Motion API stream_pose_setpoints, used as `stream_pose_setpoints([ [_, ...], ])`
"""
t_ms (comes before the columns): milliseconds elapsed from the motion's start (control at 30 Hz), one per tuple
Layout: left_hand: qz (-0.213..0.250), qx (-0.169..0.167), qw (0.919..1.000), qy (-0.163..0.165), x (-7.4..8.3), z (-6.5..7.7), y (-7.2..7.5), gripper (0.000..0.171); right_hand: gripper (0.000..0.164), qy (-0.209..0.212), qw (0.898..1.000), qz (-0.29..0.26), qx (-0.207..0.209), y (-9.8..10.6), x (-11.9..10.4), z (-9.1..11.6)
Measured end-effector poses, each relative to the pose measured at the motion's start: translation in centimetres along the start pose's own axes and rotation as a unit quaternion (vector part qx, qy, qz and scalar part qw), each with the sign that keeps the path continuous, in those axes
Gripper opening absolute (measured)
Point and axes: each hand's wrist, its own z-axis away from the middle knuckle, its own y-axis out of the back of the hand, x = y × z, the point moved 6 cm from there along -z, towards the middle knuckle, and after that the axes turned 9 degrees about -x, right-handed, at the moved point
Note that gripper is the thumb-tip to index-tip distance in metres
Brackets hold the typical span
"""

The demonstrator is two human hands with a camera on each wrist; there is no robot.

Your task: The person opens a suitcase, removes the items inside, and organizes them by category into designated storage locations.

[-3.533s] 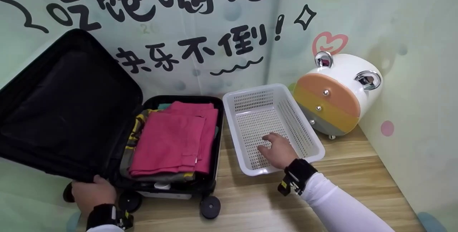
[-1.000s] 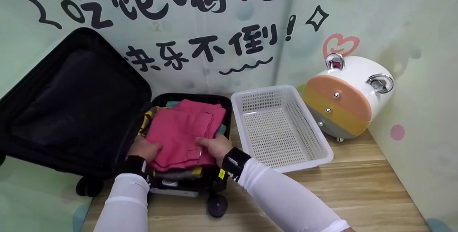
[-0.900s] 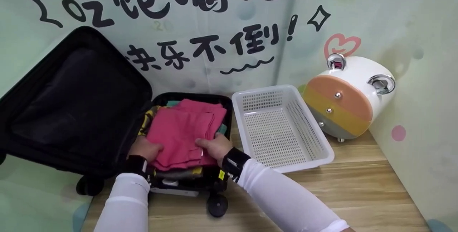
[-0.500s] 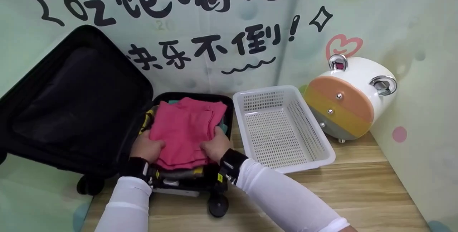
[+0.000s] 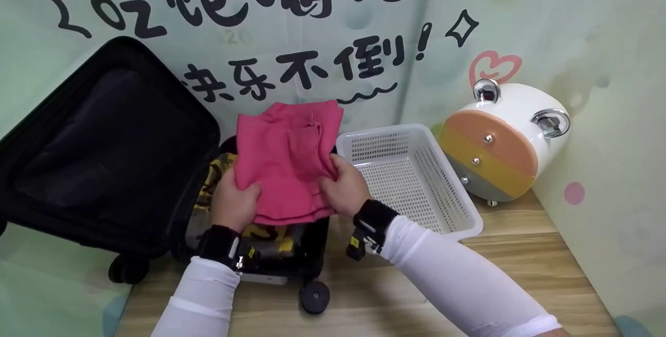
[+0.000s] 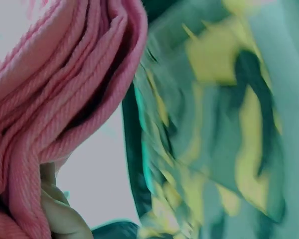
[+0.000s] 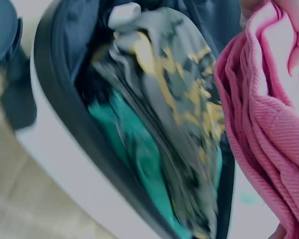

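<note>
Both hands hold the folded pink pants above the open suitcase. My left hand grips their left edge, thumb on top. On the opposite edge, my right hand pinches the layers between thumb and fingers. The thick twill folds of the pants fill the left of the left wrist view. Below, a grey, yellow and black camouflage garment lies in the suitcase, over a teal cloth, as the right wrist view shows. The suitcase's far part is hidden behind the pants.
A white perforated plastic basket stands to the right of the suitcase on the wood-grain surface. Behind it sits a white drum-shaped box with a striped front. The raised suitcase lid leans at the left, and a printed wall hanging closes the back.
Earlier the pink pants lay in the suitcase, and my hands took hold of their sides. They have since risen up and slightly right, uncovering the camouflage garment beneath.
</note>
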Motion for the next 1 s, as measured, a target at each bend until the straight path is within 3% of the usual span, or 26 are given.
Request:
stream_pose_setpoints([
  [233,0.023,-0.046,0.9971,-0.056,3.4,0.3,-5.0,0.052,0.051,0.002,1.0,-0.019,0.014,5.7,1.3,0.8],
  [433,0.016,-0.069,0.9933,-0.091,5.4,0.4,-9.8,0.056,0.047,-0.008,0.999,-0.026,0.021,9.7,3.8,1.6],
  [500,0.014,-0.084,0.9918,-0.096,5.9,0.4,-11.5,0.059,0.047,-0.014,0.999,-0.022,0.025,10.8,4.9,1.8],
  [733,-0.03,-0.124,0.9873,-0.094,6.5,0.3,-17.1,0.066,0.052,-0.026,0.995,0.075,0.066,14.6,8.5,2.6],
  [1000,-0.096,-0.15,0.9811,-0.075,6.2,0.1,-21.0,0.056,0.047,-0.059,0.987,0.138,0.065,16.7,11.2,3.5],
])
